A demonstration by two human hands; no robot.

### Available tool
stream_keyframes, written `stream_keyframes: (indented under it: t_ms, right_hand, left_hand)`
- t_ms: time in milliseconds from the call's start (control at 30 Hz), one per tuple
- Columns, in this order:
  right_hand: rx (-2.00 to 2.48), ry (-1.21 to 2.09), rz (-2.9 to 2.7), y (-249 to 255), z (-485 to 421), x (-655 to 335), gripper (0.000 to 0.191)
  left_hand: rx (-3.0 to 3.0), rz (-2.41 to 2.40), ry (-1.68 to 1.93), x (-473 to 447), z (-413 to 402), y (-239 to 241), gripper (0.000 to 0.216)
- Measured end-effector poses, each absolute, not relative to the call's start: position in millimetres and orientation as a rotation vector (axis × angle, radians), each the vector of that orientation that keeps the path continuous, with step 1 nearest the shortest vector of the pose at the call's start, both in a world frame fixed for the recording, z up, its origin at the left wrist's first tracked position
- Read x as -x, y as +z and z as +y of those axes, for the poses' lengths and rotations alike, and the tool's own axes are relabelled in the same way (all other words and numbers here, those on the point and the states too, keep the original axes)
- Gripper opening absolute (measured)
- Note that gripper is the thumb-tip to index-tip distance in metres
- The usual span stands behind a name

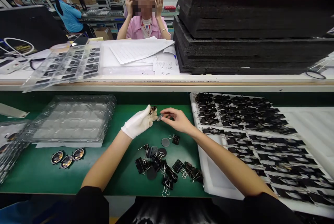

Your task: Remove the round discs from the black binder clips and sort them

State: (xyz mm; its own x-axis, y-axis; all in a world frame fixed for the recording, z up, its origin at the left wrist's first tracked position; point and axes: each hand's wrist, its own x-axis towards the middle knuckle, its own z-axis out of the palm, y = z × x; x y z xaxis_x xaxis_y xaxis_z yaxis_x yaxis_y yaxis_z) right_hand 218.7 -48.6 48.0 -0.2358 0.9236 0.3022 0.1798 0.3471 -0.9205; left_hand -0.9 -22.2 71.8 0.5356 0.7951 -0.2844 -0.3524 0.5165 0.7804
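Sleeves (pixel 90 205), L hand (pixel 140 122) w/ dk pc (pixel 153 109), R hand (pixel 179 121) w/ grey pc (pixel 159 117)

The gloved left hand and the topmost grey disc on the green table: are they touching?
Apart. The head view shows a strip of green table between the gloved left hand and the grey disc.

Handwritten "8-26", "15:00" on paper slip (pixel 164 66); "H" on white shirt (pixel 146 28).

The left hand (pixel 142 121) wears 1 white glove (pixel 134 126); the sleeves (pixel 91 203) are black.
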Motion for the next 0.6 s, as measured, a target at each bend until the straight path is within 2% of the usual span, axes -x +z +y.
stream_keyframes:
  t_ms: [167,333,400,500,600]
  right_hand:
    - [1.006,1.216,-1.222,44.1,-52.2,-198.4,0.027]
    - [1.142,1.130,-0.974,29.3,-47.8,-180.9,0.029]
    - [1.197,0.983,-1.055,32.4,-51.4,-182.5,0.027]
    - [1.265,0.687,-1.462,44.6,-63.1,-191.0,0.024]
    - [1.248,0.595,-1.801,54.6,-73.9,-197.1,0.024]
  left_hand:
    - [-0.889,0.766,0.809,-16.5,-35.9,68.1,0.049]
    - [-0.568,0.750,0.859,-36.2,-41.2,55.2,0.032]
    - [-0.491,0.707,0.870,-37.2,-40.0,55.0,0.030]
    - [-0.534,0.671,0.893,-33.4,-38.8,60.6,0.031]
    - [-0.603,0.667,0.873,-30.5,-40.0,67.3,0.034]
